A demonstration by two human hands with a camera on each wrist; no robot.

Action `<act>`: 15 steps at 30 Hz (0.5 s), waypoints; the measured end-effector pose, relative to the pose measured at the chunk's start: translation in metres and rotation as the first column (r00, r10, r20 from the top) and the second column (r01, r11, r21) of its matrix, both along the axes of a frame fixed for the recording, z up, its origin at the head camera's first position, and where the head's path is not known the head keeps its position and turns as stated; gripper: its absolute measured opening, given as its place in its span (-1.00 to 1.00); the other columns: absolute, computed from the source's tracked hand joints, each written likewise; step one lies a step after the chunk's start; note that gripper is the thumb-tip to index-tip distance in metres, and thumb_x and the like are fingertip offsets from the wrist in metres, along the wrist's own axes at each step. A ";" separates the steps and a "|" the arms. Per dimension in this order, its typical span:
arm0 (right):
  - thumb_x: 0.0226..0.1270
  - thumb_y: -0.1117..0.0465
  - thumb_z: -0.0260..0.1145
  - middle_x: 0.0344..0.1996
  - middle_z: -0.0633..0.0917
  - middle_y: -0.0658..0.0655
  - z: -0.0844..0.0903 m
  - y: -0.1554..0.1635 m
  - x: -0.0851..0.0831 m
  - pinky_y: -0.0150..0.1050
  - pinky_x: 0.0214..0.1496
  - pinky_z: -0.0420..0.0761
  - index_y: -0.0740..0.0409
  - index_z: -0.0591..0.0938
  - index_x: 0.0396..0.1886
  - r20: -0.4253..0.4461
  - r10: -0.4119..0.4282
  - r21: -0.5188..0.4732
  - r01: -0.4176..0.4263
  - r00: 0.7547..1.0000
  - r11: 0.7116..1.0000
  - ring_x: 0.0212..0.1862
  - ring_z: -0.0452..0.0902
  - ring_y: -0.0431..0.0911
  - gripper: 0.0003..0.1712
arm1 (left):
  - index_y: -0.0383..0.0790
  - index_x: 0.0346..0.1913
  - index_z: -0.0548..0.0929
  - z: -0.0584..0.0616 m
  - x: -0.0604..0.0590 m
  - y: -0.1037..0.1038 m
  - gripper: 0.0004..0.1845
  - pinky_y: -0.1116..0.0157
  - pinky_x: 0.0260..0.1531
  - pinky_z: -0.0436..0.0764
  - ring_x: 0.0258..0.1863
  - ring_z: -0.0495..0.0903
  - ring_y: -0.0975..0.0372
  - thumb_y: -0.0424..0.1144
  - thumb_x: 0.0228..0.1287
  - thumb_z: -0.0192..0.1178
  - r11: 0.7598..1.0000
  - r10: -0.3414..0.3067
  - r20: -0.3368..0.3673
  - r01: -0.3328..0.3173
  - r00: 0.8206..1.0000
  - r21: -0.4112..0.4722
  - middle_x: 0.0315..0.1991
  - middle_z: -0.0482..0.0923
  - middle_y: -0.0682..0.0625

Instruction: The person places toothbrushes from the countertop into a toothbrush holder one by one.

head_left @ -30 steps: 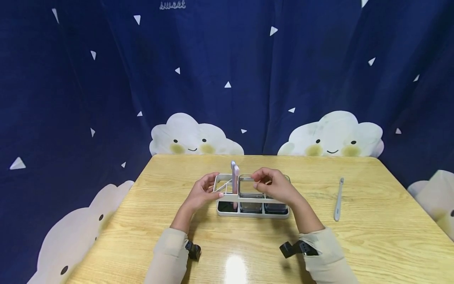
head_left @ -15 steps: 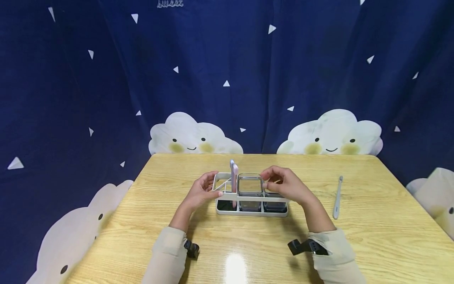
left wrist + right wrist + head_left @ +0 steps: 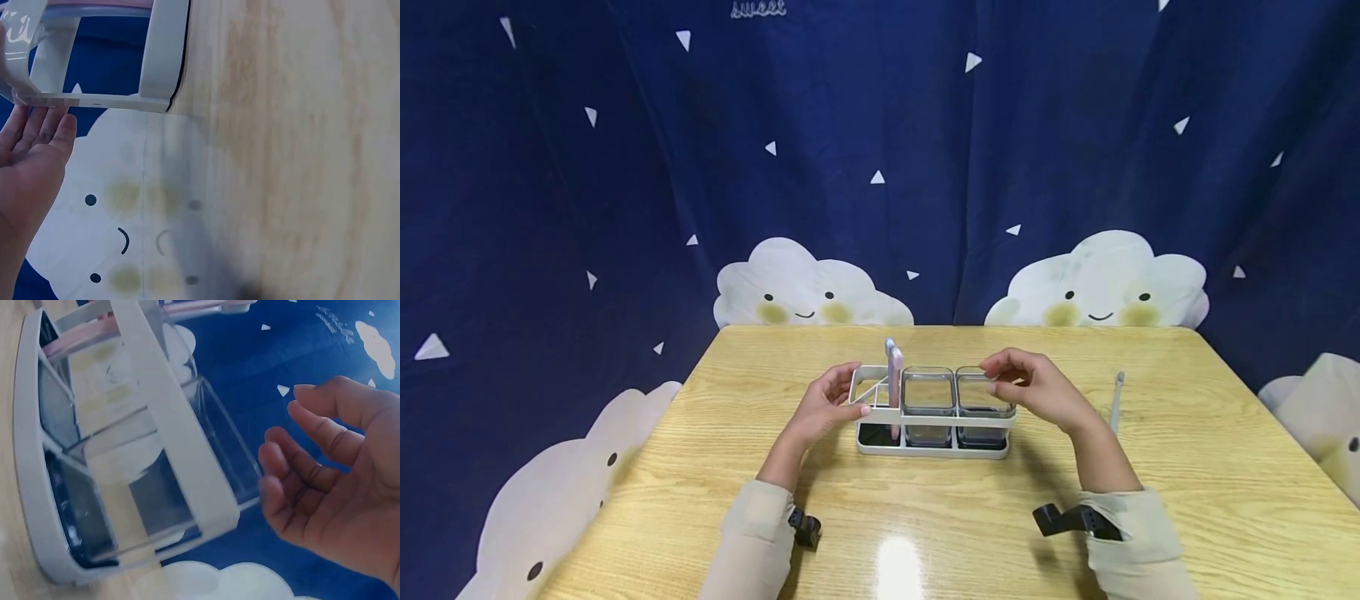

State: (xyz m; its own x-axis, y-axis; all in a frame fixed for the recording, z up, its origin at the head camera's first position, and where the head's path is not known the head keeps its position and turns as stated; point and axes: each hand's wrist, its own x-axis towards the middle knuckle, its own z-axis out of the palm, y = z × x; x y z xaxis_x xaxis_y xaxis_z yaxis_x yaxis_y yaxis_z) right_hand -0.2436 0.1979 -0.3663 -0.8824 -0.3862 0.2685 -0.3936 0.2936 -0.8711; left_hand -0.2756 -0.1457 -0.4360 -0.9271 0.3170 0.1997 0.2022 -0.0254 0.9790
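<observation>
A white toothbrush holder (image 3: 880, 451) stands on the table, with clear square cups (image 3: 928, 392) in its middle and right sections. Two toothbrushes (image 3: 894, 375), one pink and one bluish, stand upright in its left section. My left hand (image 3: 822, 410) grips the holder's left end, thumb on the front bar; its fingers (image 3: 53, 128) touch the end rail in the left wrist view. Just beside the right cup (image 3: 985, 400), my right hand (image 3: 1041, 392) has loosely bent fingers. In the right wrist view nothing lies between those fingers (image 3: 312, 422), and they are apart from the cup.
A grey toothbrush (image 3: 1117, 400) lies on the wooden table (image 3: 1210, 500) at the right, its lower part hidden behind my right wrist. A dark blue curtain (image 3: 820, 100) with clouds hangs behind the table.
My right hand has moved right, from above the middle cup to beside the right cup, its fingers loosening. The left hand and the holder stay nearly in place.
</observation>
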 end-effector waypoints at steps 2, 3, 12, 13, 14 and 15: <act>0.19 0.42 0.27 -0.20 0.56 0.33 -0.002 0.006 -0.001 -0.28 -0.32 0.57 0.32 0.56 -0.08 0.007 -0.013 -0.010 0.013 1.000 1.000 -0.23 0.50 0.01 -0.73 | -0.32 0.26 0.36 0.000 0.001 0.001 -0.26 0.03 0.21 0.22 0.16 0.29 -0.20 -0.55 -0.08 0.36 1.000 0.018 -0.013 -0.018 1.000 -0.001 0.11 0.42 -0.27; 0.19 0.42 0.27 -0.20 0.57 0.32 -0.003 0.008 -0.001 -0.28 -0.31 0.58 0.33 0.55 -0.08 0.005 -0.019 -0.013 0.019 1.000 1.000 -0.23 0.51 -0.01 -0.73 | -0.32 0.26 0.36 0.000 0.001 0.001 -0.26 0.04 0.21 0.23 0.16 0.29 -0.19 -0.54 -0.08 0.37 1.000 0.023 -0.014 -0.023 1.000 -0.003 0.10 0.42 -0.25; 0.19 0.41 0.28 -0.19 0.55 0.34 -0.009 0.034 -0.001 -0.34 -0.20 0.57 0.46 0.50 -0.05 0.008 -0.055 -0.043 0.055 0.998 0.998 -0.22 0.52 -0.10 -0.67 | -0.42 0.29 0.28 0.004 0.001 0.000 -0.23 0.07 0.22 0.21 0.17 0.31 -0.15 -0.55 -0.06 0.35 1.000 0.002 0.030 -0.002 1.000 -0.018 0.15 0.37 -0.31; 0.19 0.40 0.29 -0.19 0.56 0.31 -0.009 0.036 0.000 -0.35 -0.20 0.57 0.46 0.50 -0.05 0.013 -0.061 -0.043 0.062 0.998 0.997 -0.21 0.51 -0.10 -0.67 | -0.42 0.30 0.28 0.004 0.001 0.000 -0.22 0.07 0.23 0.21 0.17 0.31 -0.14 -0.55 -0.06 0.35 1.000 0.001 0.032 0.000 0.999 -0.020 0.16 0.36 -0.32; 0.20 0.39 0.29 -0.20 0.56 0.28 -0.010 0.039 0.000 -0.35 -0.20 0.56 0.44 0.50 -0.05 0.016 -0.067 -0.041 0.068 0.998 0.997 -0.21 0.51 -0.10 -0.67 | -0.42 0.30 0.28 0.004 0.001 0.000 -0.22 0.07 0.23 0.21 0.17 0.31 -0.13 -0.55 -0.06 0.35 1.000 0.002 0.035 -0.001 0.999 -0.023 0.16 0.35 -0.32; 0.21 0.37 0.29 -0.20 0.56 0.26 -0.010 0.041 0.000 -0.35 -0.20 0.56 0.43 0.50 -0.05 0.020 -0.073 -0.037 0.074 0.997 0.997 -0.21 0.51 -0.10 -0.67 | -0.41 0.30 0.28 0.004 0.001 0.000 -0.22 0.09 0.23 0.22 0.17 0.31 -0.12 -0.54 -0.06 0.35 1.000 0.006 0.036 -0.006 0.999 -0.023 0.17 0.35 -0.31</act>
State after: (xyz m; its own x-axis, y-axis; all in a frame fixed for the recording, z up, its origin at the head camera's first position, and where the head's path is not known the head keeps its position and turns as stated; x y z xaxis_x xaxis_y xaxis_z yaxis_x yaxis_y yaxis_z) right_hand -0.2431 0.2385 -0.3760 -0.9129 -0.3101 0.2653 -0.3560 0.2876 -0.8891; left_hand -0.2748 -0.1453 -0.4324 -0.9355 0.3156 0.1588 0.1669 -0.0013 0.9860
